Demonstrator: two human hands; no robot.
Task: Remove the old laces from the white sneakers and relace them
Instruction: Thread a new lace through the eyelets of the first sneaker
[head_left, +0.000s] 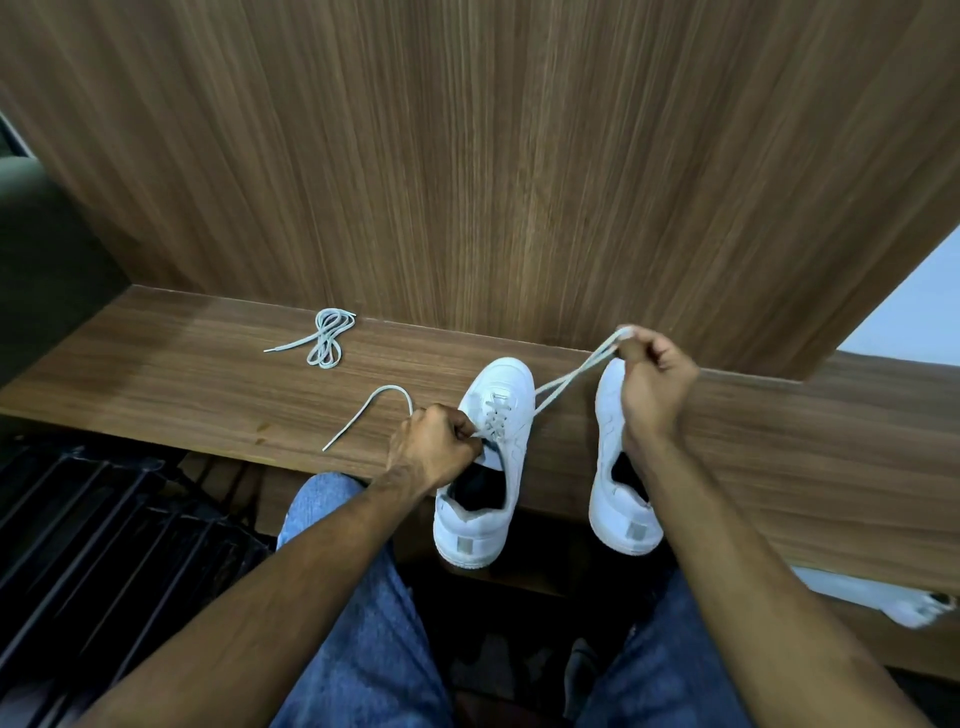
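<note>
Two white sneakers stand toes-away on a wooden shelf (208, 384). The left sneaker (485, 467) carries a white lace (566, 382) threaded through its eyelets. My left hand (434, 447) grips the lace at the sneaker's left eyelet side; the lace's loose end curves out left of that hand. My right hand (652, 379) pinches a doubled loop of the same lace, pulled taut up and to the right. The right sneaker (618, 499) sits partly behind my right forearm; its lacing is hidden.
A coiled grey lace (324, 338) lies on the shelf at the back left. A vertical wooden panel (493, 156) rises right behind the shelf. A black slatted rack (104, 545) stands lower left. My jeans-clad knees are below the shelf edge.
</note>
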